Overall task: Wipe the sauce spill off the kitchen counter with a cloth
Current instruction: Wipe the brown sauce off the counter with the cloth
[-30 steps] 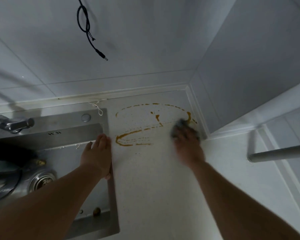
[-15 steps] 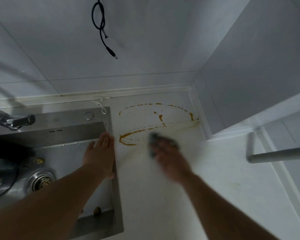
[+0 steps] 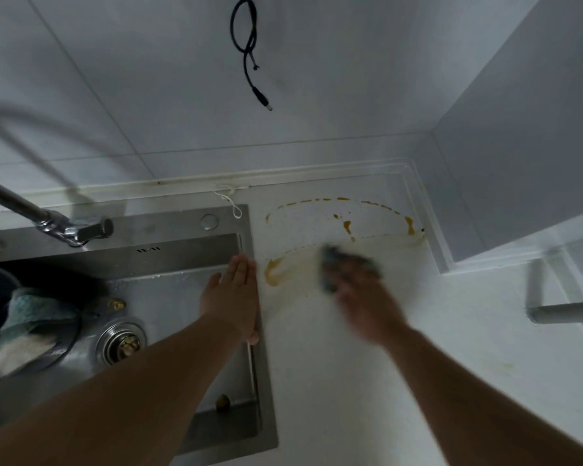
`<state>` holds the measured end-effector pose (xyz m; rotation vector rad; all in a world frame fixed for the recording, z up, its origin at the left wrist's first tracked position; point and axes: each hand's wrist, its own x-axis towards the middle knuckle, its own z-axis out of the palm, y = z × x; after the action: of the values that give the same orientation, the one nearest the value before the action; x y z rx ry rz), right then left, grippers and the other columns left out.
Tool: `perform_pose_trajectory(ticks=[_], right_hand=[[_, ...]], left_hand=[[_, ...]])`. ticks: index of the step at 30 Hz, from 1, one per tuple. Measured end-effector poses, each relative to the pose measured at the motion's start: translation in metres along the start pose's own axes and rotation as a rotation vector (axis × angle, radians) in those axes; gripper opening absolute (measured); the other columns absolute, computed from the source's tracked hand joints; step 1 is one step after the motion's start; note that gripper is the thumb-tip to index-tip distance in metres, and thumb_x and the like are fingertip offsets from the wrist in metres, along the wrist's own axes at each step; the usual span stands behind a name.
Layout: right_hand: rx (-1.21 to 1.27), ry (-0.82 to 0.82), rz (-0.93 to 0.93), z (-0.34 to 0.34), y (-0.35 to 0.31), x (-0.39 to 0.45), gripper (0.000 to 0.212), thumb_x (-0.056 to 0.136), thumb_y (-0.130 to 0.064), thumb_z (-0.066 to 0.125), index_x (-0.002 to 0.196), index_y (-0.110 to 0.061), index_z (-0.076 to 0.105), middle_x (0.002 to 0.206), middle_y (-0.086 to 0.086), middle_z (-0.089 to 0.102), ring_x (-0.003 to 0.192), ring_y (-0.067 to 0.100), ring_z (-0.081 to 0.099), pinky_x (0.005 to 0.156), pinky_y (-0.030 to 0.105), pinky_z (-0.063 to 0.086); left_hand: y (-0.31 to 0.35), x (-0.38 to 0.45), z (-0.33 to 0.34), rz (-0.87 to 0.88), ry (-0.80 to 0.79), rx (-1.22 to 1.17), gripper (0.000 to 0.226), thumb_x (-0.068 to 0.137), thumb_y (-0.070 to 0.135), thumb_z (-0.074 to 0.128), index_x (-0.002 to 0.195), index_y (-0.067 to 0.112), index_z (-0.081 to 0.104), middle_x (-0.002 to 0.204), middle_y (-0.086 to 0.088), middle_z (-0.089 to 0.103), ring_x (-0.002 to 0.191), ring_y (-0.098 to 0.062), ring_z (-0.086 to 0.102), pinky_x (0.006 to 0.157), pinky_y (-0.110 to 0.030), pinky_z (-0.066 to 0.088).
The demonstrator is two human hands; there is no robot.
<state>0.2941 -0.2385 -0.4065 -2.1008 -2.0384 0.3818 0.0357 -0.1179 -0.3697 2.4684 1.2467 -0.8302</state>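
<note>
A brown sauce spill (image 3: 345,227) loops across the white counter (image 3: 350,381) near the back corner, with a thicker blob (image 3: 274,272) at its left end. My right hand (image 3: 360,297), blurred by motion, presses a dark grey cloth (image 3: 337,264) flat on the counter over the spill's lower streak. My left hand (image 3: 233,294) lies flat, fingers together, on the right rim of the steel sink (image 3: 182,237), holding nothing.
A tap (image 3: 64,227) reaches over the sink from the left. A dark bowl with a teal cloth (image 3: 27,314) sits in the basin beside the drain (image 3: 122,343). A black cable (image 3: 249,62) hangs on the wall. A white rail (image 3: 566,312) juts in at right.
My right hand swept the cloth from the right corner leftward along the lower sauce streak, smearing and thinning it. My left hand stayed on the sink rim. The camera shifted a little.
</note>
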Motion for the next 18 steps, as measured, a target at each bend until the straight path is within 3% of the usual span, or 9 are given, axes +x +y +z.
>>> perform_pose_trajectory(ticks=[3,4,5,7,9,11,14,18], right_hand=[[0.179,0.141,0.842,-0.020,0.037,0.015,0.057,0.109,-0.031,0.033,0.166,-0.024,0.026,0.174,0.007,0.017,0.159,0.031,0.016,0.127,0.057,0.020],[0.212,0.162,1.000,-0.017,0.018,0.026,0.061,0.107,-0.035,0.032,0.166,-0.023,0.025,0.173,0.008,0.018,0.158,0.032,0.015,0.127,0.056,0.018],[0.271,0.186,1.030,-0.010,-0.010,0.036,0.064,0.102,-0.037,0.034,0.164,-0.022,0.029,0.171,0.008,0.023,0.156,0.034,0.019,0.126,0.056,0.021],[0.260,0.180,0.733,0.014,-0.074,0.046,0.068,0.097,-0.040,0.030,0.163,-0.022,0.032,0.170,0.010,0.025,0.157,0.034,0.020,0.127,0.052,0.025],[0.088,-0.045,0.252,0.040,-0.122,0.027,0.067,0.103,-0.044,0.023,0.167,-0.029,0.016,0.176,0.003,0.002,0.162,0.025,-0.001,0.130,0.047,0.015],[0.013,-0.178,0.004,0.046,-0.115,-0.010,0.065,0.106,-0.045,0.028,0.167,-0.035,0.011,0.176,-0.006,-0.005,0.161,0.015,-0.010,0.130,0.046,0.015],[-0.086,-0.250,-0.131,0.030,-0.074,-0.050,0.070,0.103,-0.036,0.040,0.167,-0.034,0.014,0.176,-0.007,-0.002,0.162,0.016,-0.004,0.128,0.048,0.021],[-0.040,-0.275,-0.054,0.024,-0.096,0.009,0.066,0.106,-0.041,0.027,0.168,-0.032,0.008,0.176,-0.007,-0.011,0.161,0.014,-0.013,0.130,0.048,0.014]], left_hand=[[-0.003,0.000,0.004,0.009,-0.004,-0.034,0.144,0.075,0.059,0.082,0.158,0.010,-0.025,0.166,-0.009,-0.031,0.155,-0.023,-0.023,0.129,-0.045,0.005],[-0.004,-0.001,0.004,0.004,0.001,-0.040,0.144,0.075,0.058,0.082,0.158,0.010,-0.026,0.165,-0.009,-0.032,0.155,-0.023,-0.023,0.129,-0.045,0.004],[-0.003,-0.001,0.005,0.005,0.000,-0.038,0.144,0.076,0.058,0.082,0.157,0.010,-0.027,0.165,-0.009,-0.032,0.155,-0.023,-0.024,0.129,-0.045,0.003],[-0.001,0.000,0.005,0.001,-0.006,-0.025,0.142,0.077,0.058,0.080,0.157,0.009,-0.027,0.165,-0.010,-0.032,0.155,-0.024,-0.024,0.129,-0.045,0.003],[-0.001,0.001,0.005,-0.005,0.008,-0.023,0.142,0.077,0.056,0.080,0.157,0.008,-0.027,0.166,-0.011,-0.031,0.155,-0.025,-0.023,0.129,-0.045,0.004],[-0.002,0.002,0.005,0.004,-0.013,-0.036,0.144,0.075,0.055,0.082,0.157,0.007,-0.027,0.165,-0.012,-0.031,0.156,-0.025,-0.022,0.129,-0.044,0.005],[-0.004,0.002,0.006,0.009,-0.017,-0.049,0.145,0.076,0.053,0.083,0.155,0.006,-0.029,0.164,-0.012,-0.034,0.155,-0.026,-0.023,0.129,-0.044,0.006],[-0.006,0.002,0.004,0.024,-0.022,-0.046,0.143,0.076,0.056,0.081,0.157,0.007,-0.026,0.165,-0.012,-0.033,0.156,-0.025,-0.022,0.128,-0.044,0.007]])
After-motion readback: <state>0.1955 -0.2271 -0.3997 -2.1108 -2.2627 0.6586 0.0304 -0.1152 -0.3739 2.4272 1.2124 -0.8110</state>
